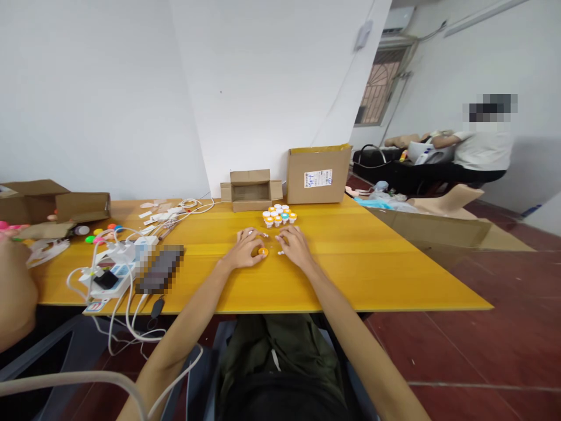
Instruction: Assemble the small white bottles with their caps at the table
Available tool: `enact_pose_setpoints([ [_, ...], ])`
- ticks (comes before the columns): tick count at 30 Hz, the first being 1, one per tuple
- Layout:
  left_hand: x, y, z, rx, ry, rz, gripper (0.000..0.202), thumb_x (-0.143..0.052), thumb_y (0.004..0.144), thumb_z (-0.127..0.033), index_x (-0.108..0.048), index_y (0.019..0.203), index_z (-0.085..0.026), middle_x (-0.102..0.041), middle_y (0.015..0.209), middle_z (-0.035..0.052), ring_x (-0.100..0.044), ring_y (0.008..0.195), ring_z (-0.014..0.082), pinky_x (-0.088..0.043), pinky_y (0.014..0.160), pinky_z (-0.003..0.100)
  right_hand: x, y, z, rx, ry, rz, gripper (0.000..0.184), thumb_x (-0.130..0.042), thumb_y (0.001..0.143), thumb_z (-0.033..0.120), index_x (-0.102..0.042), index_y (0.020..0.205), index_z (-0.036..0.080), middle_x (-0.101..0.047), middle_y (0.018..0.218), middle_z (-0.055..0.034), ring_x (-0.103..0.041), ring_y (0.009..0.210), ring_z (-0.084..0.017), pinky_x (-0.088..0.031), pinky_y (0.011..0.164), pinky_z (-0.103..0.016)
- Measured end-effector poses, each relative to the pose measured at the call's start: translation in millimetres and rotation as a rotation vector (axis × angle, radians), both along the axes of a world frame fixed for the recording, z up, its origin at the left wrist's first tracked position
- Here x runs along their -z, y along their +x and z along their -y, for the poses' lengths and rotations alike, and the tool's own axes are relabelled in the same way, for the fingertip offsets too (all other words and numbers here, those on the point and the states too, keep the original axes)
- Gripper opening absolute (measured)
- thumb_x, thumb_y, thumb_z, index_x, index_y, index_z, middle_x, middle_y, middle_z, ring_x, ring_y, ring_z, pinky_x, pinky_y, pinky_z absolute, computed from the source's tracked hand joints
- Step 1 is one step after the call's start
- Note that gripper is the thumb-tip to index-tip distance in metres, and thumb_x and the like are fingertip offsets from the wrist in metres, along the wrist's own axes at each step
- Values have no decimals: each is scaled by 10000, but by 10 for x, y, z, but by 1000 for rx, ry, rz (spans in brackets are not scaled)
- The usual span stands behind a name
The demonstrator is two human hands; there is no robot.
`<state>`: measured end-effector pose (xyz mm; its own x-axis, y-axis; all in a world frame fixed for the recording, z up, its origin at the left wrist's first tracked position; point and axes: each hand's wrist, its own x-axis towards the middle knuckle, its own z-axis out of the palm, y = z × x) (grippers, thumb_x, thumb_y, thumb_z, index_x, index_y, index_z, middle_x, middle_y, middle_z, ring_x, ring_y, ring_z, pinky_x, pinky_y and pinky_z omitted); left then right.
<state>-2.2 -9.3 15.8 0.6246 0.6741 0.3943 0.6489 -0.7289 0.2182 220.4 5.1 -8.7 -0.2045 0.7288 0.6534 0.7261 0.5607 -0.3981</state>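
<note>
Capped jars (277, 220) stand grouped; an orange cap (263, 252) at the left hand (245, 249) and white piece (281, 253) by the right hand (296, 247) lie apart; neither grip's closure is discernible.

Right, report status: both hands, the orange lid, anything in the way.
Left hand at orange lid, grip unclear. Right hand by small white piece, grip unclear. Jars just beyond hands, open box behind.

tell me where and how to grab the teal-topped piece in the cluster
Perhaps by the rim of its teal cap, from the near side and above: it stands cap-up in the front row, with orange-topped pieces close on both sides. The right hand is nearest.
</note>
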Motion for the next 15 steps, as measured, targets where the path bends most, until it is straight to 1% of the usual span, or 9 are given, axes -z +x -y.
enact_pose_setpoints([
  [4, 6, -4, -9, -5, 8, -3, 185, -600, 885, -387, -697, 994, -273, -601, 1336, 57, -406, 1303, 316, -309, 1086, 528, -36, 31, 22, -64, -89, 27, 115, -647, 882, 275, -705, 785, 254, -689, 994, -71, -615, 984, -250, -512, 911, -422],
  [7, -2, 0, -8, -28, -5, -23, 179, -593, 881, -358, -692, 1004, -272, -600, 1341, 59, -400, 1316, 318, -301, 1093, 530, -68, 53, 50, -98, -157, 37, 94, -714, 837, 291, -693, 757, 245, -686, 1032, -62, -614, 1019, -245, -504, 937, -421],
  [12, -22, 7, 6, -38, -24, -33, 200, -599, 873, -346, -689, 1038, -277, -594, 1356, 57, -401, 1322, 322, -295, 1098, 530, -88, 81, 87, -132, -233, 52, 114, -783, 778, 324, -698, 756, 251, -678, 1083, -49, -613, 1058, -246, -493, 959, -435],
  [15, -39, 9, 19, -36, -31, -10, 203, -582, 895, -364, -688, 1043, -276, -599, 1350, 59, -413, 1310, 317, -304, 1092, 523, -97, 97, 100, -149, -271, 77, 118, -801, 761, 335, -711, 764, 257, -675, 1093, -46, -611, 1080, -249, -489, 972, -446],
])
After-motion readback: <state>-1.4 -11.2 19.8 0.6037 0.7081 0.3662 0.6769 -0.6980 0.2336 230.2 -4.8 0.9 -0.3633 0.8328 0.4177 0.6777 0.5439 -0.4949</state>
